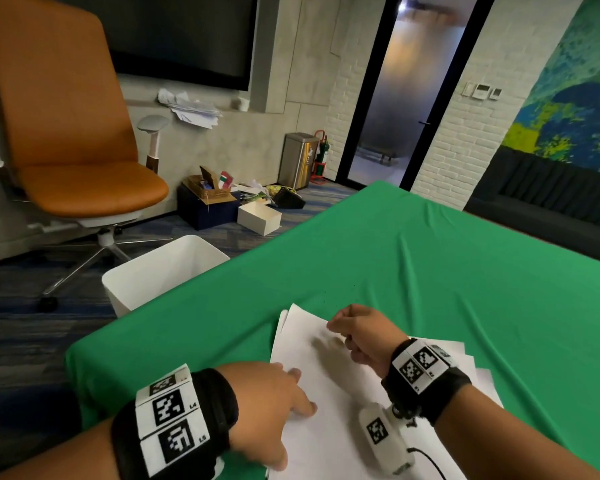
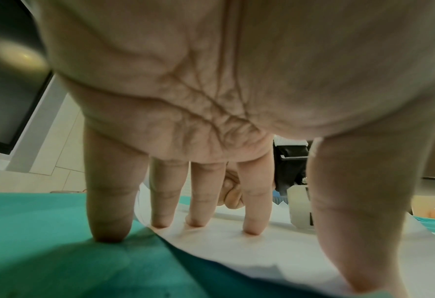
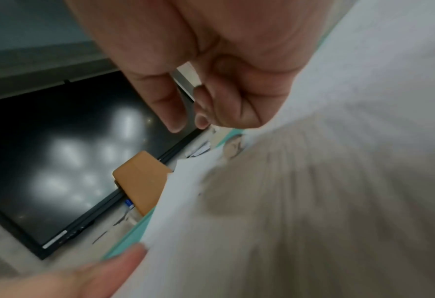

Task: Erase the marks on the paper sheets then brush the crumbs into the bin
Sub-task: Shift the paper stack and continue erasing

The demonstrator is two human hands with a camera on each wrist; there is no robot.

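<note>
Left hand (image 1: 267, 407) lay nearest, fingers (image 2: 251, 211) straight and spread, tips pressing the near-left edge of the top paper sheet (image 1: 326, 393); little finger sat off the paper on the green cloth (image 1: 430, 271). It held nothing, only pinned the stack. Beyond that pinning point, further up the same sheet, right hand (image 1: 361, 336) was curled into a loose fist just over the paper, thumb and fingertips (image 3: 175, 121) drawn close together. Could not tell whether an eraser sat inside the curl: the wrist view was blurred and showed no eraser. More sheets fanned out beneath, to the right of the fist. No marks or crumbs could be made out on the top sheet. White bin (image 1: 167, 271) stood on the floor, well to the left of and beyond the pinning hand, just beside the table edge.

Risks, as judged: the pin covered one edge only, so hard rubbing near the far corner could buckle or tear the sheet, or slide the lower sheets. Crumbs swept leftward could snag in cloth wrinkles or miss the bin.
</note>
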